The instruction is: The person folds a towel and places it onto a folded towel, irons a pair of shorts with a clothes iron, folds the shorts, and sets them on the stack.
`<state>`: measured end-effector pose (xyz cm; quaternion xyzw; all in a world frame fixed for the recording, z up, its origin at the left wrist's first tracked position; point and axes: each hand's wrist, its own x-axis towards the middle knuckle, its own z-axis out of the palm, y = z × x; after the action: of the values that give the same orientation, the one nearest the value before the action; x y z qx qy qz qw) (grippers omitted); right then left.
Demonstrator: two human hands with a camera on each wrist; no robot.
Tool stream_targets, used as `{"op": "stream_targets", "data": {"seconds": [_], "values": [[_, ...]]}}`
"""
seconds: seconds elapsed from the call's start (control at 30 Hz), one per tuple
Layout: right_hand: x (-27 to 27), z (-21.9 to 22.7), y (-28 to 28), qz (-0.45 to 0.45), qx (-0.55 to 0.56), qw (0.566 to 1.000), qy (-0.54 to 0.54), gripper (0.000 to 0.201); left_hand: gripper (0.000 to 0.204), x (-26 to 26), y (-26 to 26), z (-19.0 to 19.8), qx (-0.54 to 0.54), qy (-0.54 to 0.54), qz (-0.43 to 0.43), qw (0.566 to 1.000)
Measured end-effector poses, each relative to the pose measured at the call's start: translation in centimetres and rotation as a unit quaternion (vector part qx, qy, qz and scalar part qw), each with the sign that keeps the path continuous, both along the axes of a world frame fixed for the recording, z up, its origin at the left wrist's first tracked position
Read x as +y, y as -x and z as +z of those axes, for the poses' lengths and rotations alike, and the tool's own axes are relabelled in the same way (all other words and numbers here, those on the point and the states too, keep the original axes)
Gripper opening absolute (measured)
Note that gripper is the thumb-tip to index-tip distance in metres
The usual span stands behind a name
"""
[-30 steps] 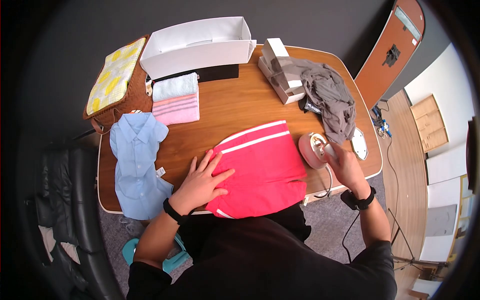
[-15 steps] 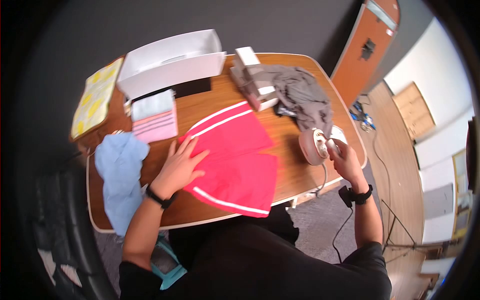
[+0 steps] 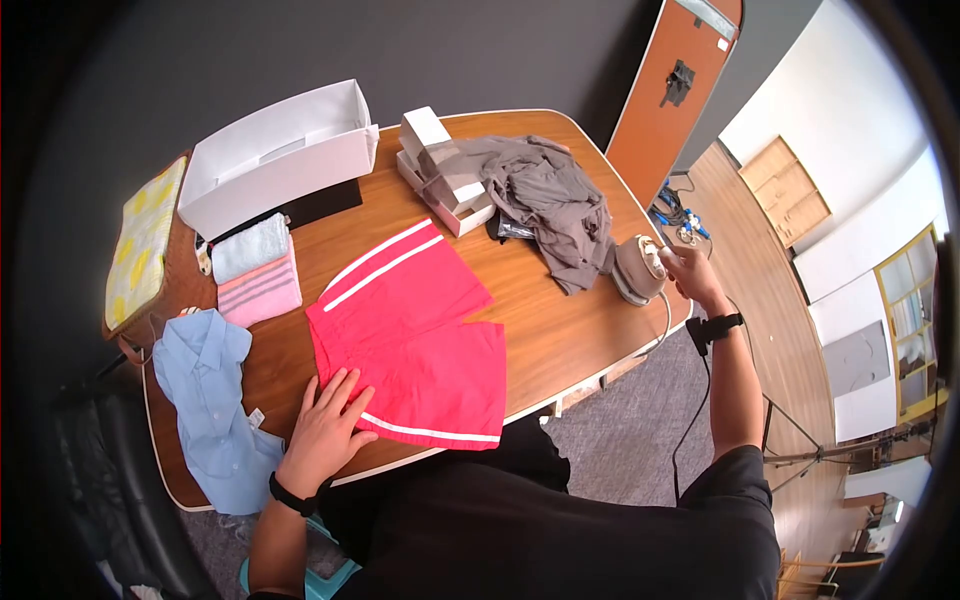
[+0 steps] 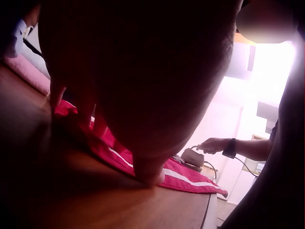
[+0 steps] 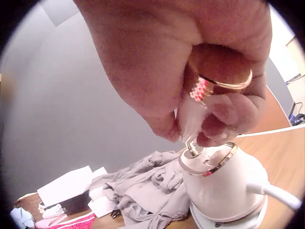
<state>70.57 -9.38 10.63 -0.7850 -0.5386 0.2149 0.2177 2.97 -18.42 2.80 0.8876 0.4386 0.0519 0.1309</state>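
Red shorts [image 3: 400,340] with white side stripes lie spread on the table, both legs showing. My left hand [image 3: 325,430] rests with spread fingers on their waistband edge; in the left wrist view the fingertips touch the red cloth [image 4: 178,179]. At the table's right side, my right hand [image 3: 692,275] grips the handle of a small white iron [image 3: 638,270]. The right wrist view shows the fingers curled round that handle, above the iron's body [image 5: 224,191], which stands on a white base [image 5: 252,222]. A cord runs from the iron.
Left of the shorts lies a light blue shirt [image 3: 210,400]. Folded towels [image 3: 260,285], a white box [image 3: 280,150] and a basket with yellow-patterned cloth [image 3: 145,240] are behind it. Small boxes [image 3: 445,180] and a crumpled grey garment [image 3: 550,200] stand near the back right.
The iron has moved right, away from the shorts, onto its base in my right hand. The lower leg of the shorts now lies flatter, its stripe showing. My left hand has stayed at the waistband.
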Motion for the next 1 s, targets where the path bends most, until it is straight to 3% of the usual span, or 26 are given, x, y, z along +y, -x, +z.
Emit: {"op": "stream_targets", "data": {"seconds": [0.27,0.53,0.83,1.0], "values": [[-1.3,0.6,2.1,0.011,0.046,0.998,0.033,0.051,0.073,0.0,-0.3,-0.2,0.002,-0.013,0.002,1.000],[-2.7,1.5,4.3,0.041,0.020,0.997,0.056,0.049,0.074,0.0,-0.1,-0.4,-0.002,-0.009,0.002,1.000],[-7.9,1.2,10.1,0.009,0.039,0.998,0.050,0.039,0.073,-0.3,-0.1,-0.4,-0.012,-0.013,0.006,1.000],[-8.2,-0.6,9.6,-0.023,0.050,0.998,0.031,0.045,0.073,-0.4,0.1,-0.2,0.003,-0.012,0.015,1.000]]}}
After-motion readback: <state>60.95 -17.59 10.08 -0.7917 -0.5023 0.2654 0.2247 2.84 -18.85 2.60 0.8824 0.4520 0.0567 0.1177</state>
